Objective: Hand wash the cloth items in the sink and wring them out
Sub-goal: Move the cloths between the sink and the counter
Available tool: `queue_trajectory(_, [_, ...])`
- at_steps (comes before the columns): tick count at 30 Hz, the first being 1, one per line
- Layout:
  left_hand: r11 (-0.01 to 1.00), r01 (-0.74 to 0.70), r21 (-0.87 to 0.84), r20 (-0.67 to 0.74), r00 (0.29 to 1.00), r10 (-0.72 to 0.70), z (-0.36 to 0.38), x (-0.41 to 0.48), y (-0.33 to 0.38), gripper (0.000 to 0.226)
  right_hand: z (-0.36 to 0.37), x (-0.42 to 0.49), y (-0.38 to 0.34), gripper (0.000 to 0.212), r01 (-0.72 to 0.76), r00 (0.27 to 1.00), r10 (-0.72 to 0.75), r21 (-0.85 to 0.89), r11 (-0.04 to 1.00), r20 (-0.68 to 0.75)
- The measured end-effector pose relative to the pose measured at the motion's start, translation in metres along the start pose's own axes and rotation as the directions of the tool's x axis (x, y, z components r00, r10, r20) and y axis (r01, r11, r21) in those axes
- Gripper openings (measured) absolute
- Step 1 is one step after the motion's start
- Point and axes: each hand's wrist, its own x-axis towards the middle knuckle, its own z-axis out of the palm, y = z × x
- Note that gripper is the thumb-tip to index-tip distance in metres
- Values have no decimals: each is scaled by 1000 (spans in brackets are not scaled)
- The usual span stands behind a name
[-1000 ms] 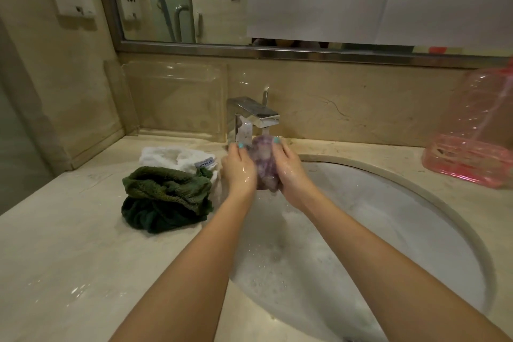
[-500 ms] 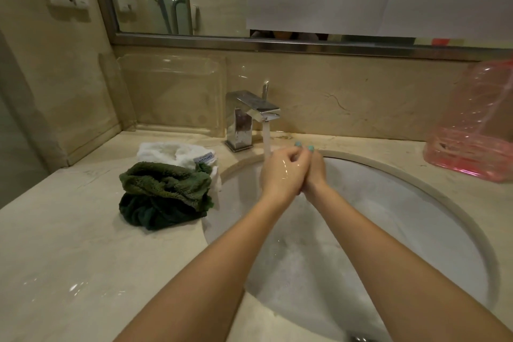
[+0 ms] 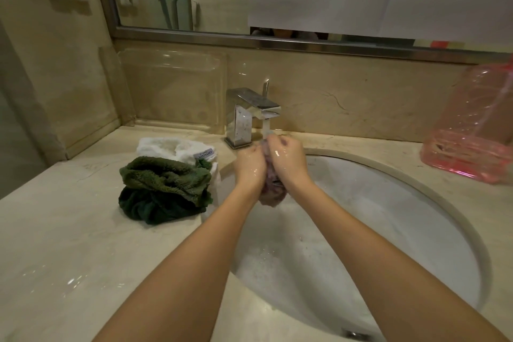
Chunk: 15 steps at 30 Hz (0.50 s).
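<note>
Both hands hold a small purple cloth (image 3: 273, 194) over the sink (image 3: 388, 175), right under the running tap (image 3: 254, 116). My left hand (image 3: 249, 164) grips its left side and my right hand (image 3: 288, 158) grips its right side, fingers curled round the top. The cloth's wet lower end hangs below my palms. Water falls from the spout onto my right fingers. Foamy water lies in the basin. On the counter to the left sits a dark green towel (image 3: 163, 189), bunched up, on top of a white towel (image 3: 177, 148).
A pink transparent plastic container (image 3: 472, 130) stands on the counter at the right, against the wall. A clear plastic tray (image 3: 172, 86) leans on the backsplash behind the towels. The mirror runs above. The drain (image 3: 356, 334) shows at the basin's near edge.
Half a second ago my hands were pressed together to the right of the stream. They have shifted left under the tap, and the purple cloth shows between them again.
</note>
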Motion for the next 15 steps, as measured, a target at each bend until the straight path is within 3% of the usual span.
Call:
queue_trajectory(3, [995,-82,-59,68,994,86,8,-14,6,29,-13,15,8,43,-126,986,122,-31,991,-110])
queue_trajectory(5, [987,-152,-56,98,983,157,9,-15,7,40,-16,19,12,43,-145,980,140,-23,989,-142])
queue_trajectory(9, [970,-244,8,99,965,242,4,-12,8,47,-12,6,12,45,1,994,-5,-35,999,-109])
queue_trajectory(15, [998,-3,64,24,1000,1,-5,5,1,43,-2,-6,16,48,86,992,-85,1,996,98])
